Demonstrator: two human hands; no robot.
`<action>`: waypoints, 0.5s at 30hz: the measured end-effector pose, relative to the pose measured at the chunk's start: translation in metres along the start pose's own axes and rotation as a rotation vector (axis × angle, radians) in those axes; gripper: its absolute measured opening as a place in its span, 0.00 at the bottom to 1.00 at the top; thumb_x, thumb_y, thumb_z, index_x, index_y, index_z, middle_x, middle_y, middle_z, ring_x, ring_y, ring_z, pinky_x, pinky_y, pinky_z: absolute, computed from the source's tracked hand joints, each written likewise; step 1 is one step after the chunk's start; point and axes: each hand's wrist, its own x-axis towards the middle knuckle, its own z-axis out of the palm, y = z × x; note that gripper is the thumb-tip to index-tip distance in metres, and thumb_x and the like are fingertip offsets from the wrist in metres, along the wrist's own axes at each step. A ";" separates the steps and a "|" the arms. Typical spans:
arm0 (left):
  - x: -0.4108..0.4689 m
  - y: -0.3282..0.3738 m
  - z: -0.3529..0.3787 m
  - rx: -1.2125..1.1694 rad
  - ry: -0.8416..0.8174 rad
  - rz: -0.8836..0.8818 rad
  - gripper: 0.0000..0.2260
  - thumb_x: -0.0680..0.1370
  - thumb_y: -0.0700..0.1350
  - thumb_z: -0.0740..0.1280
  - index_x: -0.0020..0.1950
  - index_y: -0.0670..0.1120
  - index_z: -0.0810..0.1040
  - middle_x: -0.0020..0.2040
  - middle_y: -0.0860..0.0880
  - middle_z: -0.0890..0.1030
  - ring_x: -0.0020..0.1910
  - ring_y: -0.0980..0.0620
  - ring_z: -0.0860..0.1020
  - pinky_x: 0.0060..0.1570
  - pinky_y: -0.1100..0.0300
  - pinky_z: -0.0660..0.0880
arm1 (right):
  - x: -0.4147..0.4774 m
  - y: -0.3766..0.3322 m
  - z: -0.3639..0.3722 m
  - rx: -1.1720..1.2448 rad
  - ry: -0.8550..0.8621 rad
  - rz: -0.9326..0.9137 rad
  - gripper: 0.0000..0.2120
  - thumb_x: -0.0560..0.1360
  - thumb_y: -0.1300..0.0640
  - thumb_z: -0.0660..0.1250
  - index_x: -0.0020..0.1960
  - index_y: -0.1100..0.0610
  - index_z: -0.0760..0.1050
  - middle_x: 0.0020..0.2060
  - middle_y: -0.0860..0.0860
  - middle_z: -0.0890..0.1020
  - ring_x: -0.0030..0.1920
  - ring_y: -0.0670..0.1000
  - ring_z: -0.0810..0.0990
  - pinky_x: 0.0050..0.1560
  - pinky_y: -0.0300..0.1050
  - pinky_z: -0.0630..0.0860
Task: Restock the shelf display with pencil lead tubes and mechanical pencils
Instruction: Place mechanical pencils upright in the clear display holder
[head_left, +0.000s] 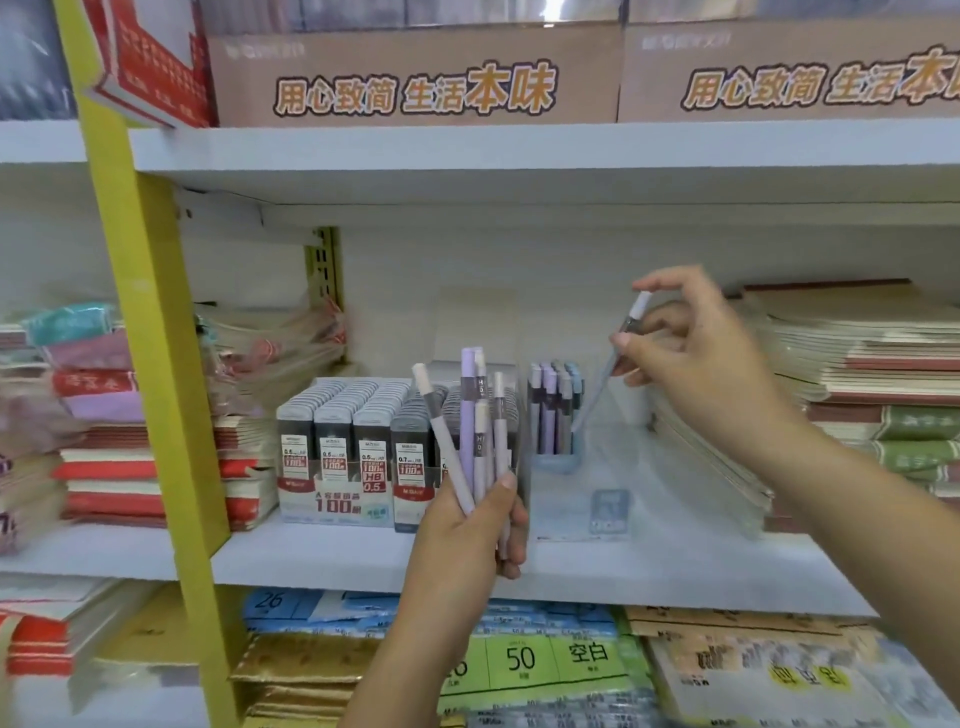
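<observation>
My left hand (470, 530) grips a bunch of several pale purple mechanical pencils (475, 431), held upright in front of the shelf. My right hand (691, 353) pinches a single pale pencil (608, 364) near its top; its tip slants down into a clear acrylic display box (639, 488). Several purple and blue pencils (553, 408) stand in the left part of that box. To the left of the box, a display carton of pencil lead tubes (358, 441) sits on the same white shelf (322, 556).
Stacks of notebooks (872, 374) lie to the right of the clear box, and red-edged books (119, 467) to the left. A yellow-green upright post (156, 332) crosses the shelf front. Brown boxes (415, 78) stand on the shelf above. Paper pads (519, 660) fill the shelf below.
</observation>
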 end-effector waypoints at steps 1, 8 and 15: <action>0.001 -0.001 -0.001 0.003 0.005 -0.001 0.15 0.82 0.49 0.65 0.36 0.51 0.80 0.31 0.45 0.76 0.26 0.53 0.72 0.26 0.63 0.70 | 0.001 0.005 0.005 -0.069 -0.037 -0.005 0.20 0.75 0.65 0.69 0.50 0.40 0.68 0.41 0.54 0.82 0.37 0.51 0.84 0.40 0.49 0.82; 0.009 -0.003 -0.001 0.012 -0.002 -0.011 0.14 0.82 0.49 0.65 0.36 0.52 0.79 0.30 0.47 0.75 0.26 0.54 0.70 0.25 0.64 0.65 | -0.009 0.041 0.026 -0.228 -0.125 0.003 0.16 0.75 0.60 0.70 0.55 0.44 0.69 0.40 0.48 0.81 0.40 0.48 0.83 0.47 0.55 0.81; 0.015 -0.005 -0.005 -0.012 0.051 -0.019 0.09 0.82 0.47 0.64 0.47 0.42 0.76 0.28 0.52 0.76 0.24 0.56 0.70 0.23 0.67 0.64 | 0.001 0.039 0.033 -0.240 -0.122 -0.074 0.16 0.75 0.58 0.71 0.55 0.43 0.69 0.38 0.45 0.80 0.39 0.46 0.81 0.46 0.50 0.80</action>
